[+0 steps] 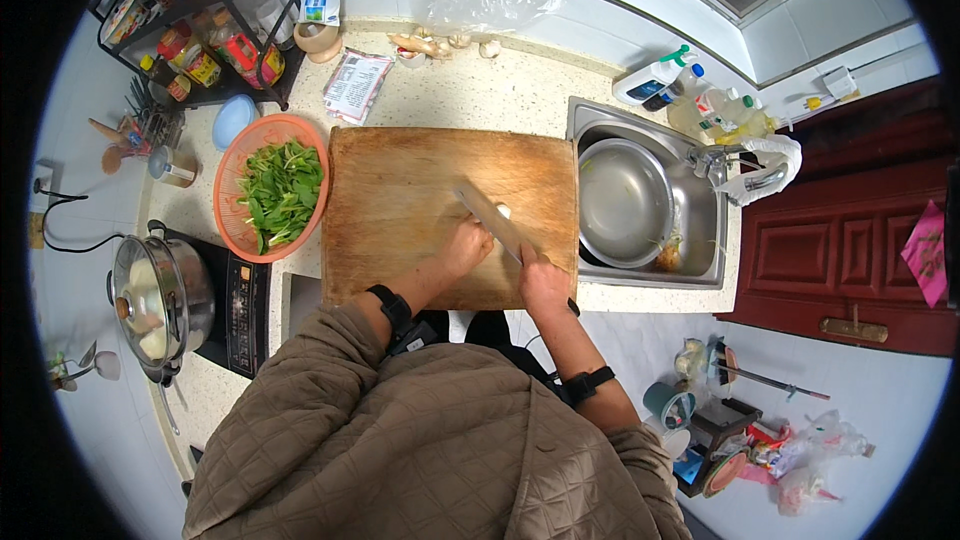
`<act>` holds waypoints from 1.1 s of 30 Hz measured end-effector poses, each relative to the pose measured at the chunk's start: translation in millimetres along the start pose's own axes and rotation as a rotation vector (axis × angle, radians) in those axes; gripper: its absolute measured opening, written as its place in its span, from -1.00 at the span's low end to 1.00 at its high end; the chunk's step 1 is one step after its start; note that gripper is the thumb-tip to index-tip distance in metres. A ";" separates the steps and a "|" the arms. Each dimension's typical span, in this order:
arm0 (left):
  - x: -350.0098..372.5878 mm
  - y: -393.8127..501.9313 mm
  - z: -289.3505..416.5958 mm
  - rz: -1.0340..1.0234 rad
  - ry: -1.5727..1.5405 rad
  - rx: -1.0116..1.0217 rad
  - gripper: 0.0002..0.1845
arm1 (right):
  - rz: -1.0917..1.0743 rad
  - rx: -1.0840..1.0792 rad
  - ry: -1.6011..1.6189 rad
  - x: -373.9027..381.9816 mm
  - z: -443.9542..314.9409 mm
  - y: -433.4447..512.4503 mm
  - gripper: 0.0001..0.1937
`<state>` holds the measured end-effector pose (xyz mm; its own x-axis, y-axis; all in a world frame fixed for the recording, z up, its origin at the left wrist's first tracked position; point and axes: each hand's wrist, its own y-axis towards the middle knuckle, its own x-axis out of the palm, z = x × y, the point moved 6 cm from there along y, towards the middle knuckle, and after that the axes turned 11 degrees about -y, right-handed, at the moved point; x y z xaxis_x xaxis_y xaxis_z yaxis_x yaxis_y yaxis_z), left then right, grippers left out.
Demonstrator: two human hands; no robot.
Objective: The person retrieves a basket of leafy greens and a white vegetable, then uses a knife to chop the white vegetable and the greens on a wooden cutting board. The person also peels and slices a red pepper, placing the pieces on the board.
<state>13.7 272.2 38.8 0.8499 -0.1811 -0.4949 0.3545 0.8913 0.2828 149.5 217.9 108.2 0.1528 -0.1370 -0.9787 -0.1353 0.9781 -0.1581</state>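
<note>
My right hand [544,283] grips the handle of a kitchen knife [489,220], its broad blade slanting up and left over a worn wooden cutting board [397,195]. Just left of the blade is my left hand [466,246], low over the board with curled fingers close to the steel. Whatever those fingers may hold is hidden. A small white piece, apparently a garlic clove [504,211], shows at the blade's right side.
Left of the board stands an orange plastic colander [227,199] of leafy greens [281,191]. A lidded pot [196,292] sits on an induction cooker [244,315]. On the right, a steel sink [709,270] holds a metal basin [626,202]. Garlic bulbs [490,49] lie behind.
</note>
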 end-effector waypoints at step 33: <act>-26.3 -2.8 0.8 0.025 -0.063 0.102 -0.67 | 0.002 0.186 0.523 -16.7 28.5 24.8 -0.75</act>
<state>-9.4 274.1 51.7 0.8807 -0.1879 -0.4347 0.3679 0.8495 0.3781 171.5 248.9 124.3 -0.3602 -0.1485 -0.9210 0.0470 0.9831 -0.1769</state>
